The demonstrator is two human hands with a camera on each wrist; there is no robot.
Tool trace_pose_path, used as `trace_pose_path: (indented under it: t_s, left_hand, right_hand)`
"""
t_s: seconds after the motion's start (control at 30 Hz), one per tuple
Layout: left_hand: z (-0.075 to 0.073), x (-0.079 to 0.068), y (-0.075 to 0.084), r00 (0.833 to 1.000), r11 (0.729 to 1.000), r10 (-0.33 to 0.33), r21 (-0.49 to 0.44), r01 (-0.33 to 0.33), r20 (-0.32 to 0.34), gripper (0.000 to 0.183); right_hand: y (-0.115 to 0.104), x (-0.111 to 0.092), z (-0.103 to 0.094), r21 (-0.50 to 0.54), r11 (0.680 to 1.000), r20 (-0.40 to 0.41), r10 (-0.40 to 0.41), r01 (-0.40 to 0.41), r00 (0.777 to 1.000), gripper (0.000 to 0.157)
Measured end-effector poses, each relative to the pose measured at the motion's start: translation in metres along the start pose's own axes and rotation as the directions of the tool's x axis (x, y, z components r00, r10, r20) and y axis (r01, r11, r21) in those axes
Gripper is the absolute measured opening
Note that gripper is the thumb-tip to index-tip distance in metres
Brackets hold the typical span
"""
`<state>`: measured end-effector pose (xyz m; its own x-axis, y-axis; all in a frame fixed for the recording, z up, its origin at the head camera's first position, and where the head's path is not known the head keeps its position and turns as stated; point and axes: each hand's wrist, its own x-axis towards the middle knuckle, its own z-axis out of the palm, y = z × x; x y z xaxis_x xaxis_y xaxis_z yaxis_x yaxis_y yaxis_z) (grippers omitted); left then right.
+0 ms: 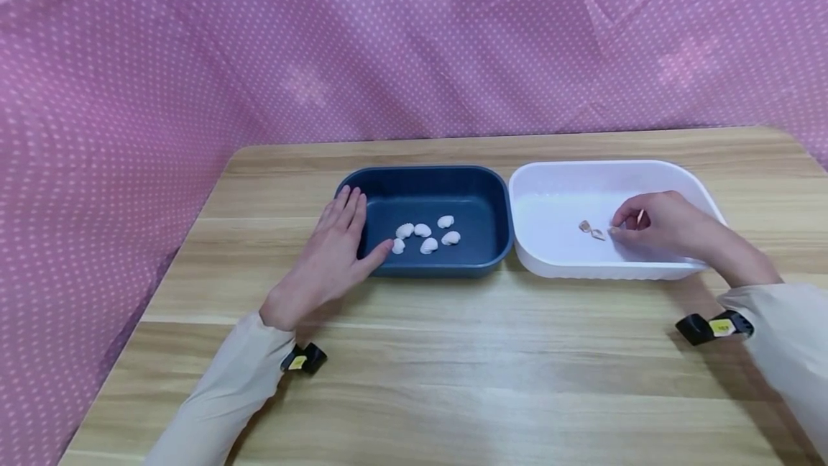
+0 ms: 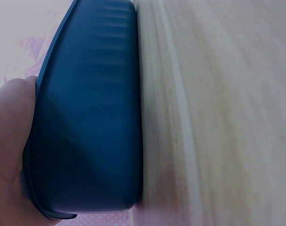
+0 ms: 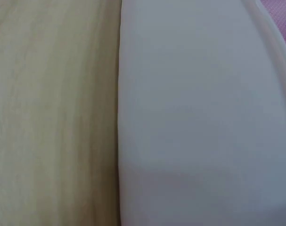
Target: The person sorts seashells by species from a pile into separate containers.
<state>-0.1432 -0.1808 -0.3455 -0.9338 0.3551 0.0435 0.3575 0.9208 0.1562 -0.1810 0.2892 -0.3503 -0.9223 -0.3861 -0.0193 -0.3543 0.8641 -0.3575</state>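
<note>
My left hand (image 1: pixel 330 250) rests with straight fingers over the left end of a dark blue basin (image 1: pixel 446 266), its thumb along the near rim. In the left wrist view the basin's outer wall (image 2: pixel 91 108) fills the middle, with part of that hand at the left edge. Several white seashells (image 1: pixel 429 245) lie on the basin floor. Inside a white basin (image 1: pixel 550 250) on the right, my right hand (image 1: pixel 660 225) has curled fingers, thumb and index finger pinching a small beige shell (image 1: pixel 612 231). Two small brownish shells (image 1: pixel 598 234) lie just left of the fingertips.
Both basins stand side by side, close together, towards the back of a wooden table (image 1: pixel 453 372). Behind and to the left hangs a pink cloth (image 1: pixel 388 42) with white dots. The right wrist view shows only the white basin's outer wall (image 3: pixel 194 108) beside the wood.
</note>
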Motion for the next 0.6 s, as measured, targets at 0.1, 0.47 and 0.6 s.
trace_pose_path:
  t_s: [0.1, 0.47, 0.6]
  left_hand:
    - [0.000, 0.001, 0.000, 1.000, 1.000, 0.006, 0.000, -0.006, -0.001, 0.093]
    - [-0.001, 0.002, 0.000, 1.000, 1.000, -0.012, -0.022, 0.013, 0.019, 0.094]
    - [-0.005, 0.002, -0.002, 0.999, 0.999, -0.032, -0.042, 0.034, 0.034, 0.096]
  right_hand:
    - [0.001, 0.002, 0.001, -0.008, 1.000, 0.008, -0.011, 0.011, 1.000, 0.005]
    - [-0.004, -0.002, -0.005, -0.023, 1.000, -0.018, -0.020, 0.020, 1.000, 0.018]
    - [-0.008, -0.008, -0.013, -0.053, 0.995, -0.115, -0.088, 0.083, 0.989, 0.018]
